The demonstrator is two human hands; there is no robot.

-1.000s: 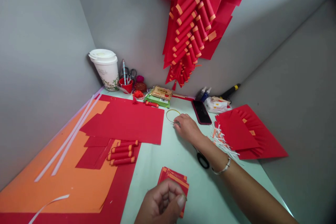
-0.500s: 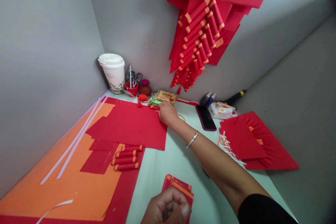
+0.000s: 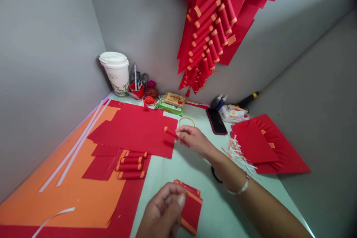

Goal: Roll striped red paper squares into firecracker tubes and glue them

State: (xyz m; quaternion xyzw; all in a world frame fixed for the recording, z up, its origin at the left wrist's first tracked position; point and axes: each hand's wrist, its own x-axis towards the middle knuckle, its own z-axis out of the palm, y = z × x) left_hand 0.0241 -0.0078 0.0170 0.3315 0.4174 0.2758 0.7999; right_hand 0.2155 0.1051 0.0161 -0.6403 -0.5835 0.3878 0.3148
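Between its fingertips my right hand [image 3: 193,139] pinches a red paper tube [image 3: 169,132] with an orange band at its end. The tube is just above the right edge of a large red paper sheet [image 3: 139,130]. My left hand [image 3: 164,210] is closed at the bottom, thumb against curled fingers, with nothing showing in it. Beside it, partly covered, lies a stack of red paper pieces with orange strips [image 3: 192,208]. Several more banded paper tubes [image 3: 131,165] lie in a row to the left, on red and orange paper.
A lidded cup [image 3: 115,76], a red pot [image 3: 136,91] of tools and a snack pack [image 3: 174,99] stand along the back wall. At right are a phone [image 3: 216,121], paper scraps [image 3: 240,152] and red card [image 3: 287,145]. A firecracker-like paper decoration [image 3: 208,33] hangs above.
My right hand has drawn back from the snack pack toward me, bringing the red paper tube along. My left hand has shifted slightly left and up, showing more of the stack.
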